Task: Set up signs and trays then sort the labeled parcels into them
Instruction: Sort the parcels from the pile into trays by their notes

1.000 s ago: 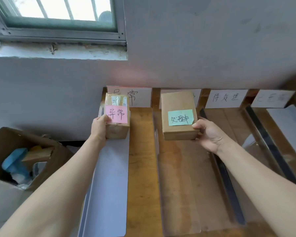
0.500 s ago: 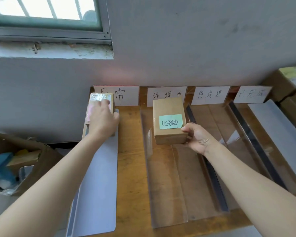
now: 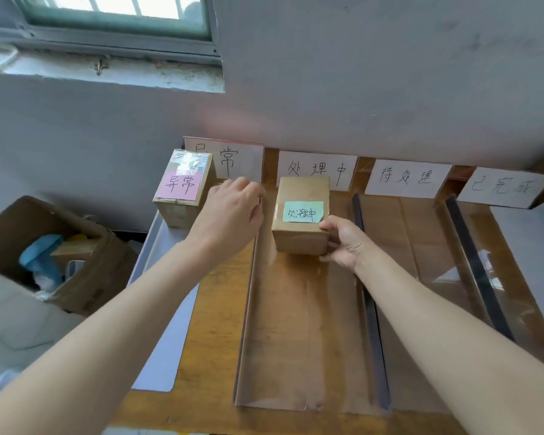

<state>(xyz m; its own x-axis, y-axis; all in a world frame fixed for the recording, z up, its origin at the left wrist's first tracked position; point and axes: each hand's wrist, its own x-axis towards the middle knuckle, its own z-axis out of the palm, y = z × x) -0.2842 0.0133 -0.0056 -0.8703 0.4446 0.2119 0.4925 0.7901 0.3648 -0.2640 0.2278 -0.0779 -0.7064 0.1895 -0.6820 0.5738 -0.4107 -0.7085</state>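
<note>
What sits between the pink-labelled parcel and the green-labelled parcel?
In the head view, the left hand, holding nothing, sits between the pink-labelled parcel and the green-labelled parcel, above the wooden table.

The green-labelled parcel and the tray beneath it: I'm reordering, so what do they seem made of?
Green-labelled parcel: matt brown cardboard, seemingly, with a paper sticky note. Tray: clear glossy plastic, perhaps acrylic; the wooden table shows through and its walls catch glare.

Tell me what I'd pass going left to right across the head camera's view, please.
In order: open cardboard box on the floor → brown cardboard parcel with pink label → left hand → brown cardboard parcel with green label → right hand → white paper sign reading 待处理 → white paper sign reading 已完成.
</note>
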